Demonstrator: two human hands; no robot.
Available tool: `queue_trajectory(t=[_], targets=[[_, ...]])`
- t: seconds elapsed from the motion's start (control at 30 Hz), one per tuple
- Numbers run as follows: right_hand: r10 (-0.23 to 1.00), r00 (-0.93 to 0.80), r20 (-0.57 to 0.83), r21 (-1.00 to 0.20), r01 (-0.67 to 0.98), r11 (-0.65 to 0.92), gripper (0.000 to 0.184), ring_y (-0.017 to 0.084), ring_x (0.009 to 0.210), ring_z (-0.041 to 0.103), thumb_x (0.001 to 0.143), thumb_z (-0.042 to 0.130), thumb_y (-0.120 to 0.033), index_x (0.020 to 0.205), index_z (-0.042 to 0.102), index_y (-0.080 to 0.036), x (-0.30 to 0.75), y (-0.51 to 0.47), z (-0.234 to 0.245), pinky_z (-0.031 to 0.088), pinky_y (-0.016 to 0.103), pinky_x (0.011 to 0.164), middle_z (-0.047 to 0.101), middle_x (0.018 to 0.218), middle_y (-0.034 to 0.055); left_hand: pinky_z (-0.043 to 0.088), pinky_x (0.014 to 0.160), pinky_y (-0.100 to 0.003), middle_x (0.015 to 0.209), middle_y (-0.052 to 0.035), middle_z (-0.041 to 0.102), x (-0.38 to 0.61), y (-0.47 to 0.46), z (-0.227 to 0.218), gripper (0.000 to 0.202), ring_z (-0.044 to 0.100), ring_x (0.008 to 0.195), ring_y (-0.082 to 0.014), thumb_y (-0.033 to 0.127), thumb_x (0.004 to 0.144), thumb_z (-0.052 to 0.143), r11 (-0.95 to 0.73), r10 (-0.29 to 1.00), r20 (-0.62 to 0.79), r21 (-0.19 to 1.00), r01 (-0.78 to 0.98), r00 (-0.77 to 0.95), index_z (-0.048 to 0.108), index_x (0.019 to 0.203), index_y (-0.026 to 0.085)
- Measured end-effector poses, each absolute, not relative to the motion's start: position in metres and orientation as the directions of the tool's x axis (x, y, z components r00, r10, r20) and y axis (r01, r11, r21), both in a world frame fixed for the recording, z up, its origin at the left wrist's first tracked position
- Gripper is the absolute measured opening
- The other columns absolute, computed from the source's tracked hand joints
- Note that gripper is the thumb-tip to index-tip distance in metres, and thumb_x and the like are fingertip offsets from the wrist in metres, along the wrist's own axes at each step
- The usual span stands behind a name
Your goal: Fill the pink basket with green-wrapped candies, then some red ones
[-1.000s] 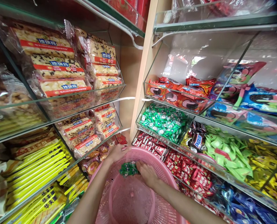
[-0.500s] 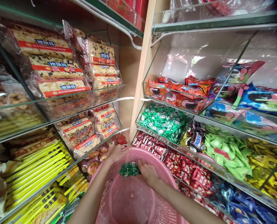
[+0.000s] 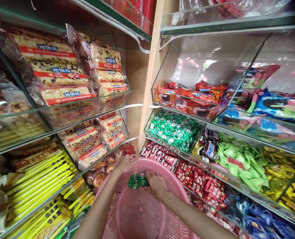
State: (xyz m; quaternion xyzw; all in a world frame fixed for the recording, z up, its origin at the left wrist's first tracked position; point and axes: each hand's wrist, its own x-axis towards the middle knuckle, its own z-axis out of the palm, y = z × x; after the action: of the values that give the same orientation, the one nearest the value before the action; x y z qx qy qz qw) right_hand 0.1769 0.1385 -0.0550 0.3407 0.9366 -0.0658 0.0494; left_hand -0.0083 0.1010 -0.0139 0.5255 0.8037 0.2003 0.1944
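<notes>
Basket, pink plastic [image 3: 140, 220], perforated, round: one, below the corner where two shelf runs meet at a wooden upright [image 3: 147, 86]. Contents: a small heap of green-wrapped candies [image 3: 135, 181] against the inner far wall.

Hands: two, bare. Left hand [image 3: 126, 164] at the basket's far left rim, partly closed over it, fingers bent across the edge; grips the rim. Right hand [image 3: 157, 184] inside the basket, fingers curled, fingertips at the right edge of the heap; whether any candy is pinched cannot be told.

Shelving, right: red sandwich-cookie packets [image 3: 187, 98] and blue sandwich-cookie packets [image 3: 279, 103] on an upper tier; beneath, a glass-fronted bin of loose green candies [image 3: 173, 130], then Snickers bars [image 3: 209, 150], pale green packets [image 3: 240, 161] and yellow packets [image 3: 279, 167]. Lower tier: red packets [image 3: 202, 182], blue packets [image 3: 262, 214].

Shelving, left: sachima bars [image 3: 63, 71], clear-wrapped with red bands, on two tiers; yellow waffle packets [image 3: 41, 182], stacked in rows; small wrapped cakes [image 3: 99, 179] just left of the basket.
</notes>
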Motion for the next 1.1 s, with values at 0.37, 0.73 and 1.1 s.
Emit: queue_trajectory(t=[0.37,0.73,1.1], targets=[[0.647,-0.745,-0.163,-0.037,0.66,0.75,0.048,0.024,0.087,0.063,0.072,0.068,-0.033,0.112,0.047,-0.017,0.183,0.146,-0.057,0.047,0.031,0.066,0.058,0.112,0.011,0.022,0.051,-0.022,0.05,0.003,0.041,-0.008,0.102,-0.013,0.056,0.043,0.053,-0.0112,0.066,0.076,0.037,0.358,0.926,-0.091,0.517,0.778,-0.366,0.052,0.057,0.016],[0.654,-0.75,-0.104,-0.084,0.662,0.745,0.038,0.023,0.084,0.064,0.079,0.06,-0.043,0.105,0.05,-0.017,0.181,0.144,-0.053,0.046,0.03,0.064,0.062,0.103,0.0104,0.025,0.053,-0.022,0.054,0.0007,0.049,-0.007,0.103,-0.01,0.056,0.049,0.057,-0.014,0.066,0.075,0.038,0.357,0.928,-0.09,0.499,0.79,-0.362,0.059,0.062,0.016],[0.63,-0.763,-0.146,-0.045,0.641,0.766,0.047,0.024,0.086,0.063,0.073,0.066,-0.033,0.113,0.048,-0.016,0.188,0.148,-0.057,0.047,0.032,0.068,0.061,0.108,0.0111,0.024,0.053,-0.021,0.051,0.0023,0.044,-0.005,0.104,-0.006,0.056,0.044,0.054,-0.0117,0.067,0.075,0.04,0.377,0.92,-0.106,0.503,0.778,-0.377,0.054,0.057,0.016]])
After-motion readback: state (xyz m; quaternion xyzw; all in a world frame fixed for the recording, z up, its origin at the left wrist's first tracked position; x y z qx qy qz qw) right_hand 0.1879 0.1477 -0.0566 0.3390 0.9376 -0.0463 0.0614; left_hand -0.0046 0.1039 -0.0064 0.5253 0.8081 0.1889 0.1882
